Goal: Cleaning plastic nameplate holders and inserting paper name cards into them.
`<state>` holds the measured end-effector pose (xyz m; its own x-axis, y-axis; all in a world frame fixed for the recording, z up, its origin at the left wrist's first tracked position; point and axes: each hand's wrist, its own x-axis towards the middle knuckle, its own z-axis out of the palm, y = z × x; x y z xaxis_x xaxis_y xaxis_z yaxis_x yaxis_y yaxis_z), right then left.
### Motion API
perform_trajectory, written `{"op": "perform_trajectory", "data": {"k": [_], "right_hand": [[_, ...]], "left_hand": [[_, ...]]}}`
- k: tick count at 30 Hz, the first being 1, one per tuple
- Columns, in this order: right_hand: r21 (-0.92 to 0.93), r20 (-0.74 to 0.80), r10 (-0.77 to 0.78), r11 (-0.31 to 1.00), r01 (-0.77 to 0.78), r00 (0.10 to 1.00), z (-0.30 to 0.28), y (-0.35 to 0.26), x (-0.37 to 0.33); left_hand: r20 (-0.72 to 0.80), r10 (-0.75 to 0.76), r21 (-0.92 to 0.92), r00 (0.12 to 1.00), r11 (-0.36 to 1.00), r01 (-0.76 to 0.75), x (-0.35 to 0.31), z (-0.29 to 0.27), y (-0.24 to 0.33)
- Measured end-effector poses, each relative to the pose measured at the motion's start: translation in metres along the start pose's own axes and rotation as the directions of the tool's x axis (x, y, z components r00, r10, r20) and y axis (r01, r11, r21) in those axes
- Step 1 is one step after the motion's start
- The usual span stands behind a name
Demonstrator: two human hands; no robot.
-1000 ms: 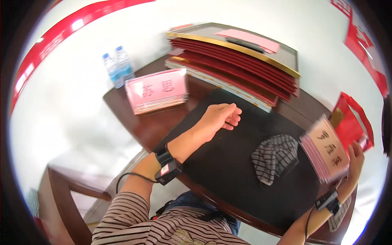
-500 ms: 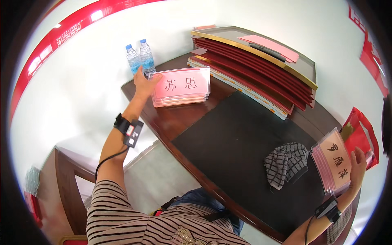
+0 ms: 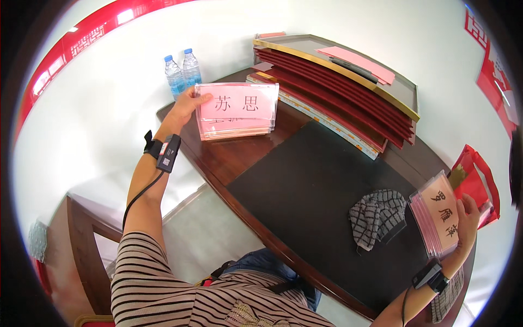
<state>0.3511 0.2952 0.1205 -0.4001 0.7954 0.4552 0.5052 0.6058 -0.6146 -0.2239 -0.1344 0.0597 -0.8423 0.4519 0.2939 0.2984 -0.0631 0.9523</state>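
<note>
My left hand (image 3: 185,108) pinches the left edge of a pink name card (image 3: 262,111) in a clear sleeve. The card is raised a little and set back from a pile of similar name cards (image 3: 234,131), so part of the one beneath shows. At the table's right end, my right hand (image 3: 467,223) is bent around the right edge of the top name card (image 3: 434,208), orange-toned, on another sleeved stack. Its fingertips touch that edge; the thumb is not clearly visible. A crumpled grey-black checked cloth (image 3: 376,220) lies just left of this stack.
Two water bottles (image 3: 182,73) stand behind my left hand. Dark red folders (image 3: 338,90) are piled at the back under a grey gold-rimmed tray (image 3: 305,44) holding pink paper. A red bag (image 3: 482,182) sits beyond my right hand. A black mat (image 3: 305,191) covers the tabletop's middle.
The top pink card has risen and shifted off its pile in my left hand, uncovering the card below. My right fingers have bent inward over the right stack's edge.
</note>
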Motion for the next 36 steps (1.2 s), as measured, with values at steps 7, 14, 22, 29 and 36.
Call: {"op": "perform_trajectory", "data": {"k": [7, 14, 22, 29, 36], "right_hand": [[-0.010, -0.004, -0.046, 0.999, 0.046, 0.999, 0.005, -0.019, -0.006], [0.073, 0.160, -0.091, 0.994, 0.080, 0.983, 0.037, -0.063, -0.014], [-0.072, 0.243, -0.281, 0.949, 0.306, 0.928, 0.075, -0.093, -0.034], [-0.128, 0.409, -0.179, 0.960, 0.251, 0.895, 0.077, -0.089, -0.034], [-0.307, 0.460, -0.027, 0.933, 0.188, 0.887, 0.071, -0.081, -0.029]], "left_hand": [[-0.065, 0.165, -0.170, 0.984, 0.970, -0.174, -0.003, 0.028, 0.047], [-0.012, 0.347, 0.031, 0.938, 0.938, -0.346, -0.061, 0.098, 0.092], [0.217, 0.205, -0.095, 0.955, 0.978, -0.188, -0.129, 0.203, 0.030], [0.197, 0.177, 0.021, 0.964, 0.983, -0.184, -0.145, 0.223, 0.009], [0.055, -0.185, 0.246, 0.981, 0.955, 0.167, -0.157, 0.200, 0.002]]}}
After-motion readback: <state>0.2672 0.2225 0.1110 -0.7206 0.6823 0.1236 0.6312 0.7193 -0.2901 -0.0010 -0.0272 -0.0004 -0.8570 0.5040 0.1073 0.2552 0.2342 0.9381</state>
